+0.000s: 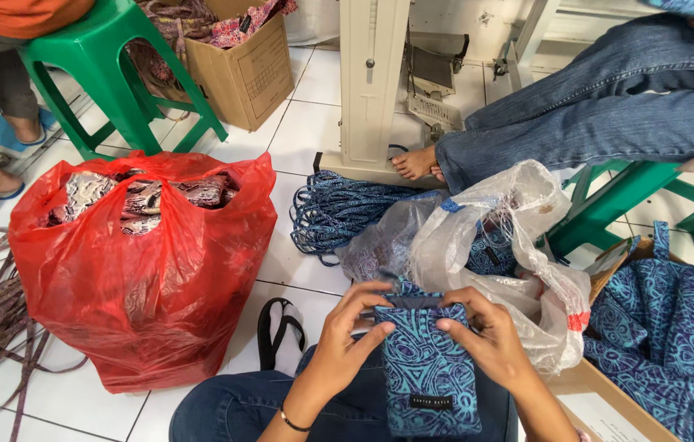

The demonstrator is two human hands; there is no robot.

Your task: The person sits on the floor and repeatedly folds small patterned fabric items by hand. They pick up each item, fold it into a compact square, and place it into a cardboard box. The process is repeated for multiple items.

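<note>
Far off your left hand (pixel 345 340) sits a bulging red plastic bag (pixel 142 262) of patterned cloth, with a black sandal (pixel 279 331) on the tiles just beside that hand. Both your hands are closed around the top edge of a blue batik pouch (pixel 429 372) resting on your lap, left fingers curled over its rim, right hand (pixel 486 331) pinching the opposite corner. It looks soft, light and floppy, so hold it by the stitched rim. Just beyond your right hand a crumpled clear plastic bag (pixel 519 270) crowds in, and more blue cloth (pixel 674 336) lies further right.
</note>
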